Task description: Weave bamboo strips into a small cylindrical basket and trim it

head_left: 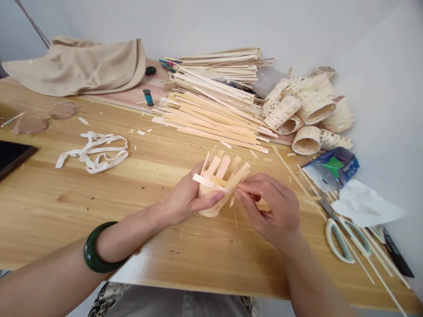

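Because the left hand point(188, 196) grips the half-woven pale wooden-strip basket point(222, 169) above the yellow pine bench point(99, 202) while the right hand point(271, 211) pinches a flat pale strip point(211, 182), slackening could let that strip spring loose; a heaped stack of pale strips point(211, 119) lies beyond.

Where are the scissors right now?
In the head view, the scissors lie on the table, right of the person's right hand, just below a white paper sheet.

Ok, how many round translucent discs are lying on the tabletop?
2: one disc at the left of the table, another disc just beyond it; more could be hidden.
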